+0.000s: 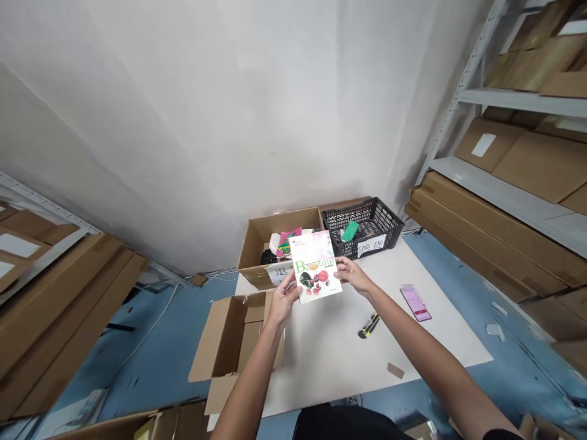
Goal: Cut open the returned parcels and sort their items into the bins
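Note:
A white booklet (315, 266) with green "Beautiful" lettering and pictures of fruit and vegetables is held up above the table. My left hand (283, 300) grips its lower left edge, and my right hand (352, 274) pinches its right edge. Behind it stands an open cardboard box (257, 278) with a handwritten label and mixed packages inside. A black plastic crate (392, 229), also labelled, holds a green item (350, 231). Nearer to me on the left is another open cardboard box (224, 342), its flaps spread.
On the white table (330, 360) lie a yellow-and-black utility knife (369, 326), a phone (416, 303) with a pink screen, and a small brown cardboard piece (395, 370). Metal shelves (504, 177) with cartons stand on the right, and stacked long cartons (68, 311) on the left.

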Available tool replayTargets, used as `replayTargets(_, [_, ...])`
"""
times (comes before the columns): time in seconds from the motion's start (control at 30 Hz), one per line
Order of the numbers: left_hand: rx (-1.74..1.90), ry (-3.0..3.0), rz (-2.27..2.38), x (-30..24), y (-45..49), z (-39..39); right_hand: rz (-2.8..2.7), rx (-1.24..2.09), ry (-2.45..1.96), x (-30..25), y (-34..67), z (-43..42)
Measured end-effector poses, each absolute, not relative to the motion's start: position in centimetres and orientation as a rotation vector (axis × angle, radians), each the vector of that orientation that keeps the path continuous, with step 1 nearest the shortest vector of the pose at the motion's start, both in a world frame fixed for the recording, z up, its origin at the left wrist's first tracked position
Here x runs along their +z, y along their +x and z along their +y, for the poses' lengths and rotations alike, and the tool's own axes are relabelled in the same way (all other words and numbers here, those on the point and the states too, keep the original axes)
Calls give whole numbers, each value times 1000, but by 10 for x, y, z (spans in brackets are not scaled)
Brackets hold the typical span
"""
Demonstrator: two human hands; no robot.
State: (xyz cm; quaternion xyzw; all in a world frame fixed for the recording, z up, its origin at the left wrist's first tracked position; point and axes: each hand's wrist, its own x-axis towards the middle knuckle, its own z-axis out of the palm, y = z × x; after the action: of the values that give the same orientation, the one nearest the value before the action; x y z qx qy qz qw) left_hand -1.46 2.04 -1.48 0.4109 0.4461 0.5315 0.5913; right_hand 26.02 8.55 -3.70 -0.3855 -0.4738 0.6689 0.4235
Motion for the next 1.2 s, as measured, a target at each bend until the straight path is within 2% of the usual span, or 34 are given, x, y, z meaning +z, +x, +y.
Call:
replayTargets(0.13, [1219, 985, 1071, -13, -52, 75, -1143, 1638, -986, -26, 225, 127])
replayTargets(0.3, [1358, 1020, 1206, 19, -79, 167, -1065, 1473, -1134, -5, 192, 213])
replayTargets(0.4, [1405, 1131, 1321, 17, -88, 187, -974, 1321, -1303, -18, 193, 238])
replayTargets(0.5, [1362, 1228, 1373, -26, -86, 162, -958, 1279, -1351, -62, 208, 225])
replayTargets(0.63, [1133, 1198, 1449, -131, -57, 86, -960, 1345, -1547, -150, 234, 162])
replayTargets(0.73, [816, 1182, 1555, -205, -26, 27, -1219, 1323, -1912, -207, 252, 107])
replayTargets(0.83, [454, 1134, 1681, -255, -8, -20, -1378, 1343, -2096, -248, 266, 61])
replayTargets(1.07, [143, 1026, 1849, -304, -11, -73, -1579, 1385, -2259, -301, 268, -2])
replayTargets(1.2, [196, 1059, 1770, -308, 4, -74, -1812, 1357, -2165, -308, 257, -19])
